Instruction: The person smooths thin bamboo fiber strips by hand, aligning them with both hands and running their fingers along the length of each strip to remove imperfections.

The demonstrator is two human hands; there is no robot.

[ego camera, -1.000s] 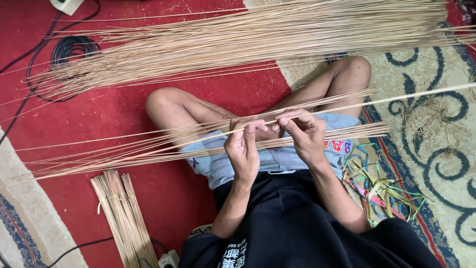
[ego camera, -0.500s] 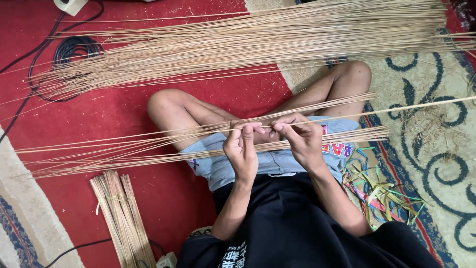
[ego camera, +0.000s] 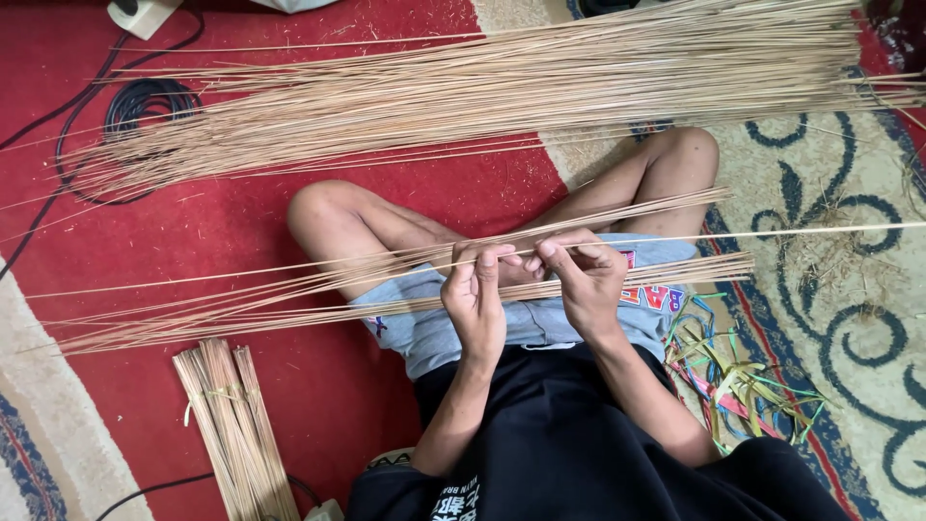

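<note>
Two hands worked one thin stick (ego camera: pixel 675 237) pulled up off the stick bundle (ego camera: pixel 289 299) across my lap: left hand (ego camera: pixel 475 294) and right hand (ego camera: pixel 588 280) both pinched it between thumb and fingertips, best kept close together so it wouldn't bow.

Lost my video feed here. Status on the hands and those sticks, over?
Left hand and right hand both pinching thin sticks laid across the lap. Big stick pile lies beyond the knees, tied bundle beside the left arm. Nothing blocking the hands.
</note>
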